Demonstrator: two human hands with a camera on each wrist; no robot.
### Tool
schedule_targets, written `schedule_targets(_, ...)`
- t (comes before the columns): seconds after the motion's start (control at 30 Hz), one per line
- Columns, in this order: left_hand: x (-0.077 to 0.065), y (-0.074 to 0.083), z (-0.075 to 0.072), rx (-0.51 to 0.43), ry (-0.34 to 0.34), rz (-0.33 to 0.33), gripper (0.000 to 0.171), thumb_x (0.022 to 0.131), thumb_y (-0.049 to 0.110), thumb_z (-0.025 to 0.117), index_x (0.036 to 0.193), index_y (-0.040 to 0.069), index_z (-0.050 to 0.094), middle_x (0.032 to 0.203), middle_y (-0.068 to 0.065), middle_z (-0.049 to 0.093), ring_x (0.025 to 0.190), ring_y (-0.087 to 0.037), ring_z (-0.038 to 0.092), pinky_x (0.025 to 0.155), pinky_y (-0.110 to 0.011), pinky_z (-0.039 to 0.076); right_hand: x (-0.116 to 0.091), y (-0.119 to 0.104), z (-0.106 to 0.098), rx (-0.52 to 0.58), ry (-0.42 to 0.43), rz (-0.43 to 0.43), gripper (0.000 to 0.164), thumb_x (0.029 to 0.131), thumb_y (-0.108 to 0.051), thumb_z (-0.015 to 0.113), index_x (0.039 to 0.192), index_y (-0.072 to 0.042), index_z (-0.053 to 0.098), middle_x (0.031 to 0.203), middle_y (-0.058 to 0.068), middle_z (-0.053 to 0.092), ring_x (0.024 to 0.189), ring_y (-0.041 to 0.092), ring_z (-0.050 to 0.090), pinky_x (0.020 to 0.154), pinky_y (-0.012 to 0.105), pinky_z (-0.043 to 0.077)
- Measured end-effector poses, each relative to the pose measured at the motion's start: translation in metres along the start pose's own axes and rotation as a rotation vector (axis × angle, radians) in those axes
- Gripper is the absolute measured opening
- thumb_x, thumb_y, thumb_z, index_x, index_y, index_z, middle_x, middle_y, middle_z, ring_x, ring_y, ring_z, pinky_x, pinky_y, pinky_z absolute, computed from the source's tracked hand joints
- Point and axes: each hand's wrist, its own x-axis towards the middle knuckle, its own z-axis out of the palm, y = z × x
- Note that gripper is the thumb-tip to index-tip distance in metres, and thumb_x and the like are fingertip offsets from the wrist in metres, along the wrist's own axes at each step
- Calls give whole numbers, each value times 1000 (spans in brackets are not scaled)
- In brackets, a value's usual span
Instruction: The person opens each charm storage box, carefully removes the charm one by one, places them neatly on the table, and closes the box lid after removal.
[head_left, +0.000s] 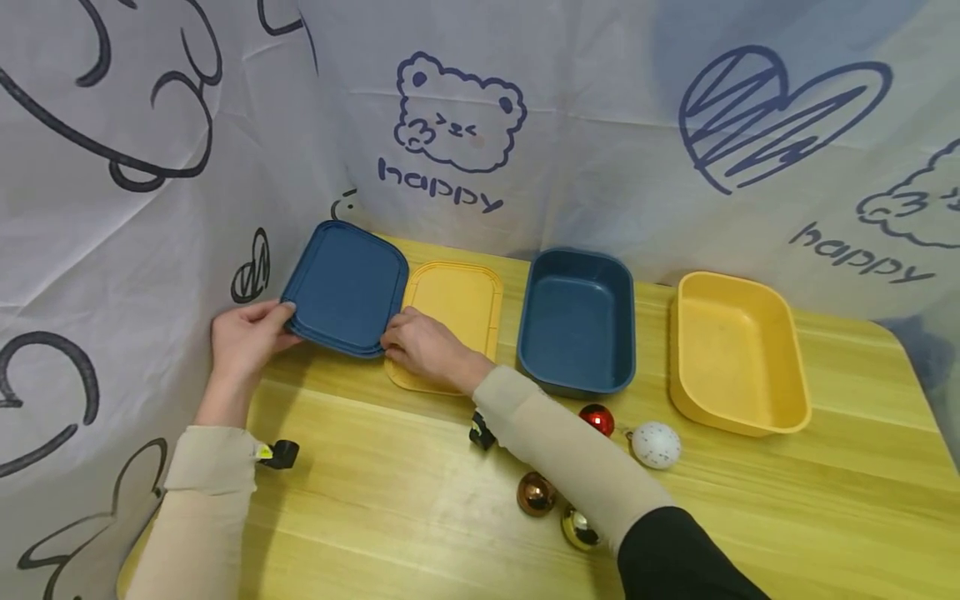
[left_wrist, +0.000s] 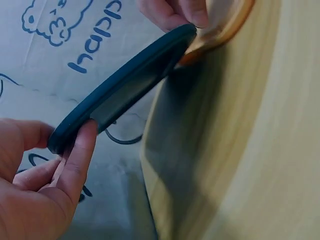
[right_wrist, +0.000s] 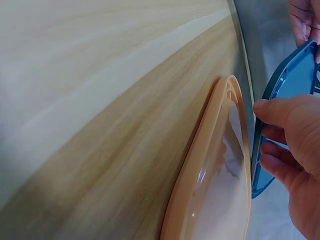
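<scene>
A flat blue lid (head_left: pixel 347 287) with rounded corners is held between both hands, tilted and raised off the table at the left. My left hand (head_left: pixel 249 333) pinches its near left corner, thumb on one face and fingers on the other, as the left wrist view shows. With my right hand (head_left: pixel 427 346) I grip the lid's near right corner; in the right wrist view the thumb and fingers close over the blue edge (right_wrist: pixel 267 95). Just under and beside that hand lies a yellow lid (head_left: pixel 457 308) on the table, partly covered by the hand and the blue lid.
Right of the lids stand a deep blue box (head_left: pixel 577 325) and a yellow box (head_left: pixel 738 354). Near my right sleeve lie a red ball (head_left: pixel 597 418), a white speckled ball (head_left: pixel 656 445), a brown ball (head_left: pixel 536 493) and a gold ball (head_left: pixel 580 528). Printed cloth (head_left: pixel 600 167) hangs behind the table.
</scene>
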Motion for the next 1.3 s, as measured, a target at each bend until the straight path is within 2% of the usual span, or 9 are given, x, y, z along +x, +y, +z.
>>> schedule_targets(0.1,-3,6,1,40,-26,40,53,102,16,69,148,-5,55,134,-17,64,67,1,72,71,-19,63,-2,1,0,-1,9,1,18,106,-18,66,115,-12,80,119,4,76,114,21,64,101,29,54)
schedule_targets(0.17,-5,10,4,71,-28,69,53,101,16,69,148,-6,55,113,-1,73,66,2,72,70,-18,62,-3,2,0,-3,17,-1,18,106,-18,66,115,-12,80,119,3,76,114,21,64,101,29,54)
schedule_targets(0.27,-9,15,9,76,-4,93,51,100,13,69,145,-8,57,85,22,68,64,3,71,66,-16,61,-4,2,0,-3,24,-3,18,105,-18,67,115,-12,81,120,3,77,113,20,65,100,29,54)
schedule_targets(0.37,-12,20,15,85,33,119,48,99,12,70,141,-9,60,75,26,65,62,3,71,63,-16,61,-5,2,-1,5,29,-5,18,105,-18,67,115,-11,81,119,3,77,112,20,65,100,29,54)
schedule_targets(0.6,-16,24,23,171,77,165,46,100,15,69,141,-4,63,82,18,64,61,5,69,63,-16,60,-8,2,0,17,47,-18,18,105,-18,67,114,-10,81,118,4,78,112,21,66,99,29,54)
schedule_targets(0.77,-22,27,27,243,98,239,43,100,17,68,137,-4,67,85,12,65,61,8,66,62,-13,59,-9,3,-1,31,58,-27,18,104,-17,68,114,-10,81,116,4,78,111,21,67,99,30,54)
schedule_targets(1.0,-30,29,33,381,167,364,37,99,21,70,128,-2,74,108,-26,75,66,15,57,61,-7,49,-11,3,-11,133,73,53,18,104,-19,69,114,-9,81,117,5,78,116,22,68,105,33,55)
schedule_targets(1.17,-39,29,39,387,174,481,34,97,15,69,123,-7,76,99,-30,76,63,15,54,59,-6,46,-8,2,-23,186,121,113,21,105,-22,67,115,-8,80,117,6,78,113,21,71,102,32,57)
schedule_targets(1.3,-44,28,46,383,177,573,30,95,8,69,118,-11,76,93,-31,76,62,17,52,59,-4,44,-4,0,-31,270,185,133,21,106,-21,67,114,-7,80,111,6,79,101,18,72,89,25,59)
